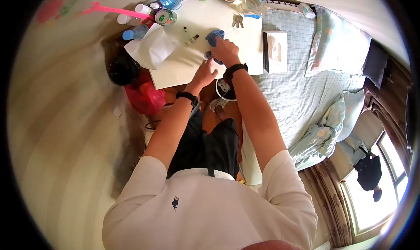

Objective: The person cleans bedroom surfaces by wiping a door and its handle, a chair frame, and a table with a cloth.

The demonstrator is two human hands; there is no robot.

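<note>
My right hand is closed over a blue cloth on the white tabletop. Part of the cloth shows above the fingers and a bit more below them. Just beside it, my left hand reaches toward the cloth's lower end with its fingers apart. Whether its fingertips touch the cloth I cannot tell. Left of the cloth lie a small dark-and-white bottle and a smaller similar piece. A bunch of keys rests farther right.
White paper covers the table's left corner. Bottles, a can and a pink long-handled item stand behind it. Cups are at the back. A tissue box sits on the bed. A red bag hangs left.
</note>
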